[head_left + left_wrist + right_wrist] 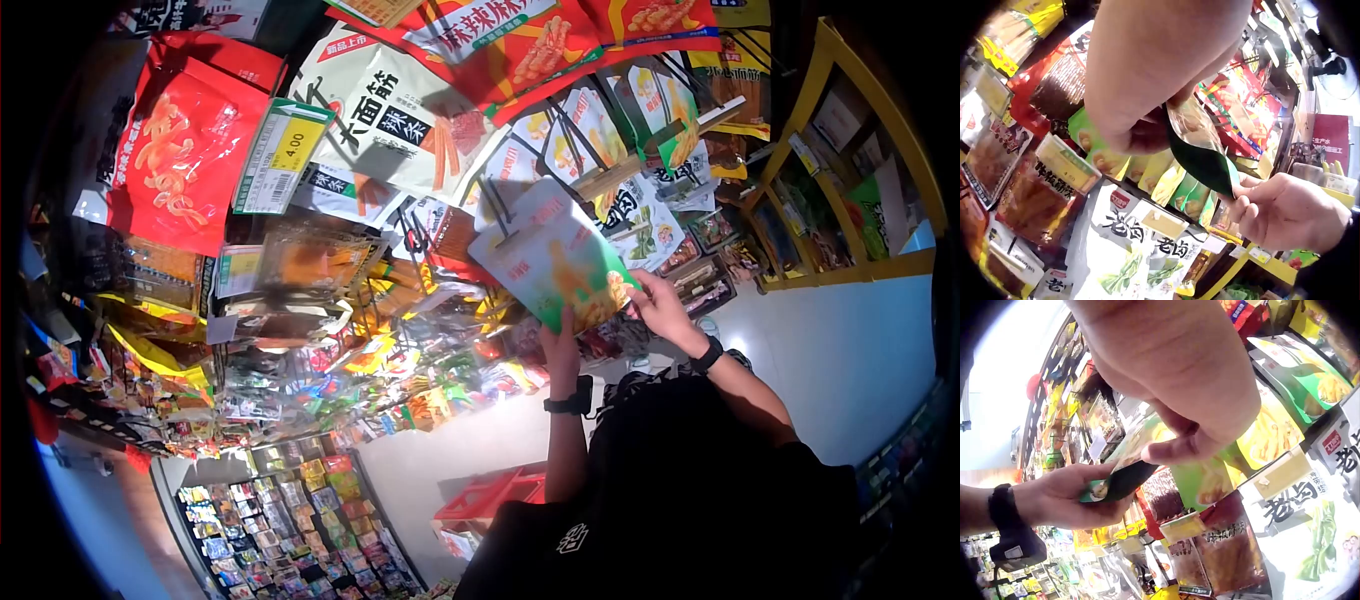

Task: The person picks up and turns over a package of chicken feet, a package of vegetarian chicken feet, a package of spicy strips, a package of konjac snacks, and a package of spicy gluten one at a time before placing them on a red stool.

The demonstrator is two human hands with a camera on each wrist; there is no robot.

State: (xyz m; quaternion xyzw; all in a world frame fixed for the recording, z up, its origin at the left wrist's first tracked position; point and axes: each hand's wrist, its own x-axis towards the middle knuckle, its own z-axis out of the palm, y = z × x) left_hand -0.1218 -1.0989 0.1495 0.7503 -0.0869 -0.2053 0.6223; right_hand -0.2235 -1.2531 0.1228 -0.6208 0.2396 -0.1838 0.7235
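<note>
In the head view, a white and green snack bag [555, 255] with pictured food on its front is held out before the rack. My left hand [560, 350] grips its lower edge, thumb on the front. At the lower right corner, my right hand [663, 305] pinches the bag. From the left wrist, the bag's dark green bottom [1200, 159] shows edge-on, slightly bowed, between the near left hand [1141, 81] and the right hand [1279, 209]. The right wrist view has the right hand [1179, 381] close up and the left hand [1072, 494] across the bag.
Snack packets hang on hooks all around, among them a large red bag [180, 150], a white bag [400, 120] and a price tag [285, 155]. A yellow-framed shelf [850, 270] stands at the right. Farther off are a packed rack [290, 525] and a red bin [490, 495].
</note>
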